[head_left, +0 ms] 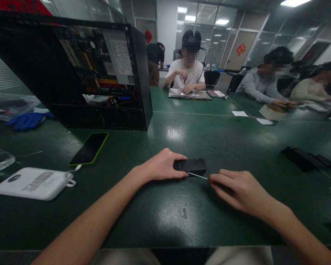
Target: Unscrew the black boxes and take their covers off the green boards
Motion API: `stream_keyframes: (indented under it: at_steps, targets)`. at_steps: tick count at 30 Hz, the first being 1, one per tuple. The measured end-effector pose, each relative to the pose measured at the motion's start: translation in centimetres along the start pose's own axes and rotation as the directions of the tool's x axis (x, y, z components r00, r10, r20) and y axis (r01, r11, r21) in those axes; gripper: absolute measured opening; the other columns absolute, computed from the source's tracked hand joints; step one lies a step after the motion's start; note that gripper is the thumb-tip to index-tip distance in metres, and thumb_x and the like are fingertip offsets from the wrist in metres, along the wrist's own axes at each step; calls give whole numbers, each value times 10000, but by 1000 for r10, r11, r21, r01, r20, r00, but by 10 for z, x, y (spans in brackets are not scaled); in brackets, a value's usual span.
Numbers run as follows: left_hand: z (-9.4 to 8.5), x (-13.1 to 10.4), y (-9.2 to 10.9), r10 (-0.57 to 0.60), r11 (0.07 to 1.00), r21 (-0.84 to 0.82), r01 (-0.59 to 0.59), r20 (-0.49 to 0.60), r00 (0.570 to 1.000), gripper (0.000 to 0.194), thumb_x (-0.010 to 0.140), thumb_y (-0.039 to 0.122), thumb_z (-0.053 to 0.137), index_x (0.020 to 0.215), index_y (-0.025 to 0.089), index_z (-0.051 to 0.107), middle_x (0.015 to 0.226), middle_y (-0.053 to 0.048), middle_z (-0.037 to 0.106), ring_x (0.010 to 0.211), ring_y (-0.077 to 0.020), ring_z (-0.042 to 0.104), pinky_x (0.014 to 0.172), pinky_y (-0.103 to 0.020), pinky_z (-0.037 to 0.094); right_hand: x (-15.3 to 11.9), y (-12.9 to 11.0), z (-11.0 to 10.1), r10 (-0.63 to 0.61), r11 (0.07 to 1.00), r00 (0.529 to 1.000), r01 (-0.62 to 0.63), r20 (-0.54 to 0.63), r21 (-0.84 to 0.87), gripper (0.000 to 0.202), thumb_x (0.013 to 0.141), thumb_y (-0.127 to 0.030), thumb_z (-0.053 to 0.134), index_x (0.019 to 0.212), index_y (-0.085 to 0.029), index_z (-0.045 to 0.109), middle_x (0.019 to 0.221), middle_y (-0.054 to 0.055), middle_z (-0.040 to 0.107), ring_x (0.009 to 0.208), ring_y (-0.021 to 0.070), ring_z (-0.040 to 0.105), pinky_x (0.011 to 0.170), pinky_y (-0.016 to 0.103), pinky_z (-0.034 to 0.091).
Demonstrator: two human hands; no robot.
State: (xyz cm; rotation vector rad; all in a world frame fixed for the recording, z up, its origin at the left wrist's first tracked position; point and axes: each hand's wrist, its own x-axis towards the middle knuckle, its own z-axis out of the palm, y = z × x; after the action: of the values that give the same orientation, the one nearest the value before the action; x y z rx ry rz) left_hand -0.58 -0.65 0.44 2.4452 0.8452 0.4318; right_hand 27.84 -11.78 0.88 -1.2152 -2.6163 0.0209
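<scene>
A small black box [194, 165] lies on the green table [165, 213], with my left hand [168, 165] closed around its left end, thumb and fingers on opposite sides. My right hand [234, 187] grips the red handle of a screwdriver [198, 176]. Its thin metal shaft points left and reaches the near side of the box, close to my left fingertips. Whether the tip touches the box or sits in a screw cannot be made out. Most of the handle is hidden by my right fingers.
An open black computer case [105, 117] stands at the back left. Nearer are a phone [89, 149], a white power bank [35, 184] and blue gloves [27, 120]. Black parts [306, 159] lie at the right. Across the table, a person [191, 71] works on a flat panel [189, 94].
</scene>
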Motion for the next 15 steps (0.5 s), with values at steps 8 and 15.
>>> stream_keyframes:
  at_steps: [8,15]
  targets:
    - [-2,1,0,-12,1000,-11,12,37,999,466,844,455,786,1229,192,770,894,-27,774,744,-182,690,651,-258,445,3,2,26,-21,999,998,23,-67,33,228,1061,-272,483,1215,-205,638,917,22,656,721,128,624,639,275,423]
    - [-3,1,0,-27,999,-20,28,46,999,482,839,452,802,1249,201,759,947,-29,778,779,-186,688,687,-263,448,7,5,10,-46,999,998,45,-41,-22,279,1064,-282,490,1277,-242,664,904,20,648,712,131,611,613,286,401]
